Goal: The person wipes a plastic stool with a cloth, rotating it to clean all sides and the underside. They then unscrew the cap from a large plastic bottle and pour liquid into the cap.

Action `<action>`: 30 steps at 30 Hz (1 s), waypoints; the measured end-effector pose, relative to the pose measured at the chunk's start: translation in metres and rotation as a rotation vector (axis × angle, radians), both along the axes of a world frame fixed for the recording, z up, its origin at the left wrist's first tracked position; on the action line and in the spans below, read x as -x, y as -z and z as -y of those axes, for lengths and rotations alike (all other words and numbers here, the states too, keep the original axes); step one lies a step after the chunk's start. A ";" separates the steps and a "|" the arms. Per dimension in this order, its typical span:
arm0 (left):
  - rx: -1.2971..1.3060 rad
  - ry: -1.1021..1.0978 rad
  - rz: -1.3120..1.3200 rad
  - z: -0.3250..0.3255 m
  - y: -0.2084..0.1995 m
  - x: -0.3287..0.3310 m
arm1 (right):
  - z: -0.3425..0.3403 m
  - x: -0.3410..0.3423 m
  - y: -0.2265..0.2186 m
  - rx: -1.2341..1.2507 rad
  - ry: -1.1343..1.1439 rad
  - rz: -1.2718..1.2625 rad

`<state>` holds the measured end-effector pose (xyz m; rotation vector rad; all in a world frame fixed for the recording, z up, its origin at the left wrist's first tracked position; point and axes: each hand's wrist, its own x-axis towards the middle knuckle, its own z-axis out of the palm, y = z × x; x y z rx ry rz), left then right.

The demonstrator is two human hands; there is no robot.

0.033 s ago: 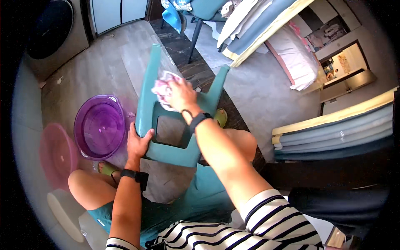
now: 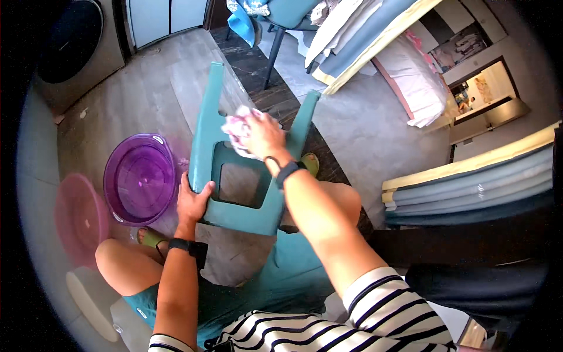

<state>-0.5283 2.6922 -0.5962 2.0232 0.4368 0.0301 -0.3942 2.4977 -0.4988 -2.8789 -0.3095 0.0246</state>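
Note:
A teal plastic stool (image 2: 237, 216) is tipped in front of me, its legs pointing away and an opening in its near side. My left hand (image 2: 192, 202) grips the stool's left edge, thumb over the top and fingers partly hidden. My right hand (image 2: 267, 138) is closed on a crumpled pink-and-white cloth (image 2: 239, 128), which lies against the stool's crossbar between the two far legs. The part of the cloth under my palm is hidden.
At the left a purple basin (image 2: 141, 179) stands on the floor, beside a pink basin (image 2: 81, 220). A washing machine (image 2: 88, 53) is at the far left. Beyond the stool are a teal chair (image 2: 287, 14) and a dark floor strip (image 2: 261, 76). Folded bedding (image 2: 469, 188) lies at right.
My right hand and the cloth have slid slightly to the right along the stool's crossbar. The left hand and the stool have hardly moved.

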 end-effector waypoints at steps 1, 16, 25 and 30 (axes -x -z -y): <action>-0.017 0.003 0.004 -0.003 0.004 -0.001 | 0.017 0.007 -0.010 0.033 0.020 -0.048; 0.059 0.048 -0.085 -0.002 0.006 -0.003 | 0.143 0.058 -0.038 0.088 0.471 -0.463; 0.346 0.410 0.450 0.034 -0.096 -0.031 | 0.053 0.062 -0.098 -1.050 0.126 -0.286; 0.977 0.529 0.292 0.011 -0.131 -0.027 | -0.024 0.083 -0.099 -1.383 -0.191 -0.747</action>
